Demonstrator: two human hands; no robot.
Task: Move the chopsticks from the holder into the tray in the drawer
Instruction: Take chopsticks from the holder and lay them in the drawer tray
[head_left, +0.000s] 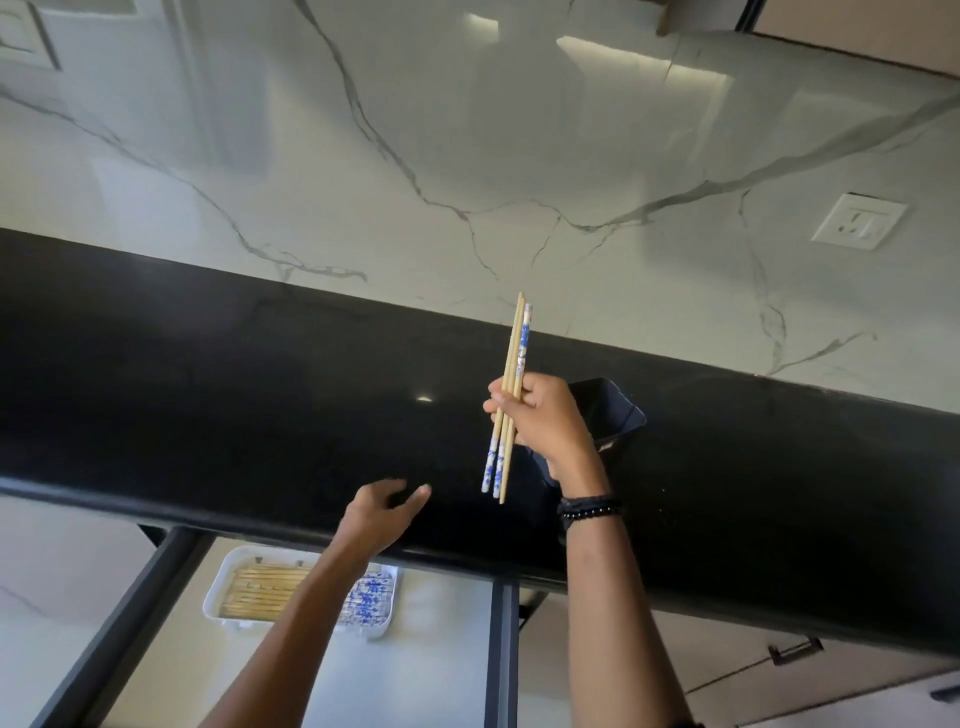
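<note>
My right hand (540, 421) is shut on a few wooden chopsticks (511, 374) with blue-and-white patterned ends, held nearly upright above the black counter. Just behind that hand sits the black holder (615, 410), tilted, its inside hidden. My left hand (384, 509) hovers open over the counter's front edge, holding nothing. Below, in the open drawer, a white tray (218, 587) holds several chopsticks (265, 592) lying side by side, their patterned ends to the right; my left forearm crosses over part of it.
The black counter (208, 389) runs across the view under a white marble backsplash with a wall socket (860, 221). The drawer (447, 649) has dark side rails. A cabinet handle (795, 652) shows at the lower right.
</note>
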